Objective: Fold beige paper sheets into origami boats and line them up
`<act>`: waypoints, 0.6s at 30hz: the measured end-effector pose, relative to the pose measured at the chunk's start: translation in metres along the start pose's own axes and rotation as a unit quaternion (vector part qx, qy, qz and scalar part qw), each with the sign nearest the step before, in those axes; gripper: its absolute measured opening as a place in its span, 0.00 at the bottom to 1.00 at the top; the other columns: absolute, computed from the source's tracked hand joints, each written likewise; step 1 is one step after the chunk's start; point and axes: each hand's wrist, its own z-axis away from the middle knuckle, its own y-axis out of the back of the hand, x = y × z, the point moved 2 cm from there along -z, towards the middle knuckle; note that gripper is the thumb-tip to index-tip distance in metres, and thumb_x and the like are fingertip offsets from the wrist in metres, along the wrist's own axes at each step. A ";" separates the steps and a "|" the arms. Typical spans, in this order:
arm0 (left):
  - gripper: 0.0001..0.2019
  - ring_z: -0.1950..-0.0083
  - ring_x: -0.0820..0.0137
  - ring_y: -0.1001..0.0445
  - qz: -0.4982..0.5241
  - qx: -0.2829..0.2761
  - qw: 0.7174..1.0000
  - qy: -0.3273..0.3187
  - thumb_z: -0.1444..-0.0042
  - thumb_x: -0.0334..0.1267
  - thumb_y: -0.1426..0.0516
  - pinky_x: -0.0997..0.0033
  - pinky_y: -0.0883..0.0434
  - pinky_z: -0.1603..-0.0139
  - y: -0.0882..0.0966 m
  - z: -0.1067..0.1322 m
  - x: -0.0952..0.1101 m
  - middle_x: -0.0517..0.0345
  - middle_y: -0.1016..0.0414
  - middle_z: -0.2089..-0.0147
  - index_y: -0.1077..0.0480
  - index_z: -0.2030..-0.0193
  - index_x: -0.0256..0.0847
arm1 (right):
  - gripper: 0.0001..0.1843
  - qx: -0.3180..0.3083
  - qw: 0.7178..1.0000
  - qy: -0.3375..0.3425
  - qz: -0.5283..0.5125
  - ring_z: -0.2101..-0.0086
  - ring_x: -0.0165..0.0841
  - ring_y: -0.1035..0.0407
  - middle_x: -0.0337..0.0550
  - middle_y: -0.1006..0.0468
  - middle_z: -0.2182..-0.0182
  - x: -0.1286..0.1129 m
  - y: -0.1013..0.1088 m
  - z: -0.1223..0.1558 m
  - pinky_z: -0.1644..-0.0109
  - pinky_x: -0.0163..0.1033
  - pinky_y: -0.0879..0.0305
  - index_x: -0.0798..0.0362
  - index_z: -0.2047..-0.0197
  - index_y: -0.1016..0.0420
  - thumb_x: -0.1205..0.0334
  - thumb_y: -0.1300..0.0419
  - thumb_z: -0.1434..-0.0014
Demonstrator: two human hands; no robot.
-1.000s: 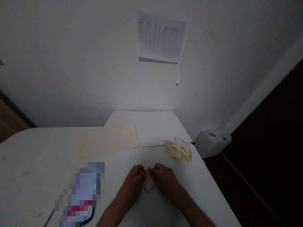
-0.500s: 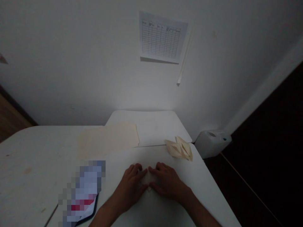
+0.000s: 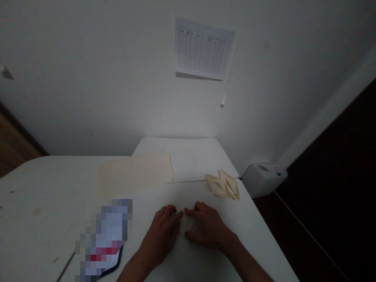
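Note:
A small pale piece of folded paper (image 3: 187,224) lies on the white table (image 3: 173,266) between my two hands. My left hand (image 3: 165,229) pinches its upper left side, the index fingertip at the top corner and the thumb drawn in along the left edge. On the other side, my right hand (image 3: 208,225) has its index finger at the top corner and its thumb at the lower edge, with the paper between them. Both hands have the other fingers curled. Beyond my right hand sit folded cream paper shapes (image 3: 223,185).
A flat cream sheet (image 3: 136,172) lies at the back left. A phone-like device (image 3: 110,239), its screen blurred out, rests left of my left arm. A white plastic jug (image 3: 263,178) stands beyond the table's right edge. A printed chart (image 3: 202,51) hangs on the wall.
My left thumb has pulled back from the paper's lower corner towards the left, uncovering more of the paper. My right hand has stayed nearly in place.

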 end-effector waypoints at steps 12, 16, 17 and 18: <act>0.19 0.49 0.59 0.33 -0.011 0.022 1.000 0.006 0.42 0.29 0.47 0.52 0.30 0.49 -0.002 -0.001 -0.001 0.49 0.34 0.49 0.32 0.44 0.46 | 0.30 0.013 0.999 -0.038 -0.002 0.53 0.40 0.35 0.44 0.30 0.54 -0.002 -0.005 -0.002 0.47 0.43 0.41 0.41 0.41 0.33 0.47 0.37 0.46; 0.20 0.48 0.59 0.33 -0.019 0.026 0.999 0.009 0.43 0.29 0.47 0.52 0.31 0.48 -0.002 -0.001 0.000 0.49 0.34 0.49 0.32 0.44 0.46 | 0.34 0.001 0.999 -0.031 -0.007 0.52 0.41 0.36 0.45 0.31 0.53 -0.003 -0.002 -0.001 0.47 0.43 0.41 0.41 0.40 0.34 0.45 0.35 0.49; 0.20 0.49 0.59 0.33 -0.019 0.025 0.999 0.010 0.43 0.29 0.47 0.53 0.31 0.49 -0.002 -0.001 0.000 0.49 0.34 0.49 0.32 0.44 0.46 | 0.35 -0.002 1.000 -0.029 -0.009 0.53 0.41 0.36 0.45 0.31 0.53 -0.003 -0.002 0.000 0.47 0.43 0.41 0.42 0.40 0.35 0.45 0.35 0.49; 0.20 0.49 0.60 0.33 -0.019 0.025 0.999 0.012 0.43 0.29 0.47 0.53 0.31 0.49 -0.002 -0.001 0.000 0.49 0.34 0.49 0.33 0.43 0.46 | 0.36 -0.004 1.000 -0.028 -0.011 0.53 0.41 0.36 0.45 0.31 0.53 -0.003 -0.001 0.000 0.47 0.44 0.41 0.42 0.39 0.35 0.44 0.35 0.50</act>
